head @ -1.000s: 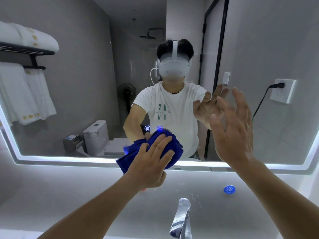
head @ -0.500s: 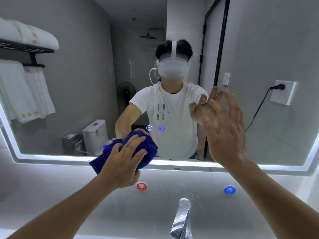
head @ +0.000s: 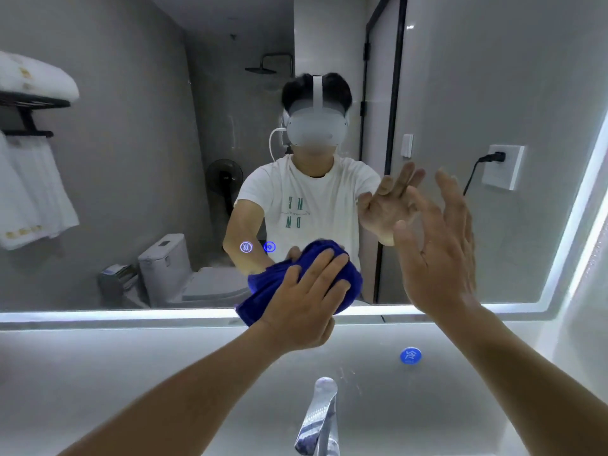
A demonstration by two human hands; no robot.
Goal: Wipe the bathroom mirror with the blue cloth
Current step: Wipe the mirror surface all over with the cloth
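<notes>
— What is the left grip doing?
— The left grip (head: 306, 301) is spread wide, fingers nearly straight, pressing flat on the cloth (head: 263, 296). The thumb sits low, under the bunch.
— And the cloth itself?
— Deep blue, soft and plush, crumpled into a thick wad. It sits against the lower middle of the mirror (head: 131, 159), lapping over the lit strip (head: 115, 314) along the bottom edge.
— The other one?
— The right grip (head: 437, 255) holds nothing. It is raised with the palm toward the glass, fingers fanned and slightly bent, to the right of the cloth. I cannot tell whether its fingertips touch the glass.
— What is the mirror like?
— Smooth, flat, with rounded corners and a glowing white border. Two small round touch icons (head: 246, 247) shine just left of the cloth.
— Below it?
— A pale, matt surface with a round blue button (head: 410, 355), and nearer the camera a shiny chrome tap (head: 320, 419), slim and tapered.
</notes>
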